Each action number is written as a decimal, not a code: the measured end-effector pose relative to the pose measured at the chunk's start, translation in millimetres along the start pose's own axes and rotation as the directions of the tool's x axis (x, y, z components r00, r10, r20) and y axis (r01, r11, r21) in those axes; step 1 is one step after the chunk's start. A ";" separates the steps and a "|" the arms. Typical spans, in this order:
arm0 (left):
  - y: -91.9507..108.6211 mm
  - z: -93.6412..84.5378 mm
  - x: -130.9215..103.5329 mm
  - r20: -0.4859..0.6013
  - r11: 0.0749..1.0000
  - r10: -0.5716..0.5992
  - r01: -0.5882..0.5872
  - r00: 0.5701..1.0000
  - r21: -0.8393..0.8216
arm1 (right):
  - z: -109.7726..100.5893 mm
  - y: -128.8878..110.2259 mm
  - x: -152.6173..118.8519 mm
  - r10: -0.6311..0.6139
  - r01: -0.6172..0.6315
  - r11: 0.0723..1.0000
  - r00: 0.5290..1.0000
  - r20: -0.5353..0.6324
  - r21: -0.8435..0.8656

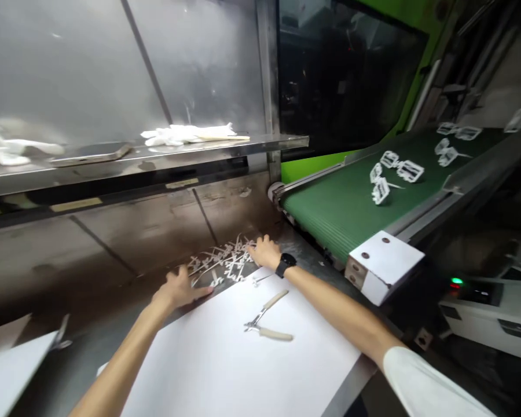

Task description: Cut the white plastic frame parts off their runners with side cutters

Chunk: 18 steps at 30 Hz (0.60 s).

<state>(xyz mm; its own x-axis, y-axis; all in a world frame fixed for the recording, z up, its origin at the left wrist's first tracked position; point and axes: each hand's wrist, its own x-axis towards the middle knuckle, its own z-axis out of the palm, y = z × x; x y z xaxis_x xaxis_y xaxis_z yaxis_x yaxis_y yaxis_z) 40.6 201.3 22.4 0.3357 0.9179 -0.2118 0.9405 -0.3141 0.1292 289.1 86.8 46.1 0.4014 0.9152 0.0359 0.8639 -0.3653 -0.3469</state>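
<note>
Sprue pile (pixel 232 260): white, branching pieces are lying tangled on the metal table (pixel 80 341), off the 12 o'clock edge of the white sheet (pixel 234 370).
Left hand (pixel 178 289): is reaching in at the pile's 8 o'clock; bare, released, fingers spreading, thumb pointing toward the near pieces.
Right hand (pixel 265 253): is resting at the pile's 3 o'clock, fingers bending at its end; can't tell if pinching a piece.
Watch (pixel 285 264): black, is circling the right wrist.
Nippers (pixel 254 326): are lying open on the sheet at the pile's 5 o'clock, pale handles spreading toward 3 o'clock, neither hand touching.
Green belt (pixel 330 211): is running off toward 2 o'clock, carrying white molded parts (pixel 410 171).
Shelf (pixel 282 142): is spanning 10 to 12 o'clock, holding white gloves (pixel 186 134) at 11 and a flat dark object (pixel 95 155) at 10.
Control box (pixel 495 318): is showing a green light at 4 o'clock.
</note>
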 end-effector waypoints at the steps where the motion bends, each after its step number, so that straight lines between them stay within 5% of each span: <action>1: -1.0 -1.6 5.8 0.008 1.000 0.005 -0.005 1.000 -0.010 | 1.7 3.7 0.7 -0.007 0.007 1.000 1.000 0.004 0.006; 5: -16.9 -0.7 16.6 0.023 0.999 0.001 0.000 1.000 -0.043 | 16.4 29.2 -16.5 -0.156 0.155 0.987 0.987 0.039 0.036; 9: -27.1 1.2 17.9 0.059 0.995 -0.009 0.015 0.998 -0.103 | 31.6 49.0 -27.8 -0.417 0.404 0.909 0.874 0.250 0.104; 12: -20.7 1.5 20.5 0.014 0.988 0.046 -0.044 0.999 -0.147 | 40.6 45.2 -21.7 -0.480 0.464 0.877 0.825 0.298 0.129; 15: -13.0 2.7 25.3 -0.074 0.976 0.114 -0.125 0.991 -0.177 | 43.2 35.5 -5.4 -0.477 0.449 0.878 0.846 0.239 0.165; 18: -16.2 2.8 29.7 -0.108 0.965 0.159 -0.177 0.981 -0.194 | 39.5 32.7 14.3 -0.363 0.342 0.921 0.927 0.092 0.185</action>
<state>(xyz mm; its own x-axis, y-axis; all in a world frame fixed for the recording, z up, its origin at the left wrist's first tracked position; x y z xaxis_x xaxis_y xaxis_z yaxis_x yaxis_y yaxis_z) 35.5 233.0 11.2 0.4730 0.8772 -0.0826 0.8378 -0.4188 0.3503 311.1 94.6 -1.8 0.0306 0.9969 0.0725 0.8770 0.0080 -0.4805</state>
